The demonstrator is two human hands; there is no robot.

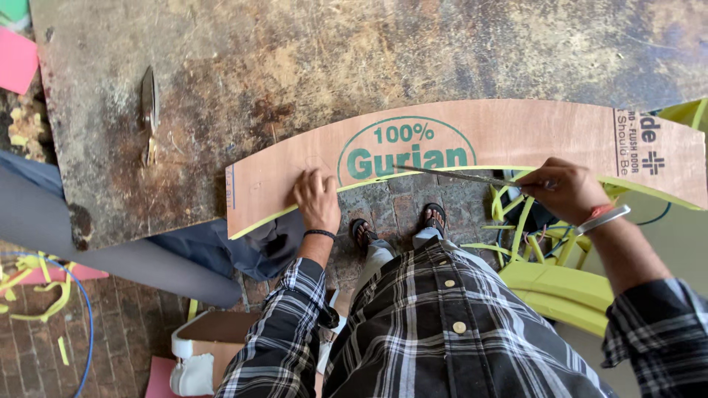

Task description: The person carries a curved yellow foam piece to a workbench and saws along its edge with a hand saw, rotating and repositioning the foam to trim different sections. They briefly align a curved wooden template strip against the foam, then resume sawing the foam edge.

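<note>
Two hands show, the left hand [316,197] and the right hand [566,189], and there is one long blade [457,175]. One plywood board [472,151] lies on one worn worktable [295,66], with one pair of scissors [150,110] there too. Below, two sandalled feet [398,225] stand on the brick floor, and one blue cable [87,309] curves at the left.

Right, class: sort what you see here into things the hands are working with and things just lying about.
In use:
left hand pressing the plywood template
right hand holding the long blade
yellow foam edge under the template

Lying about:
scissors on the workbench
yellow foam offcuts
pink sheet
</note>
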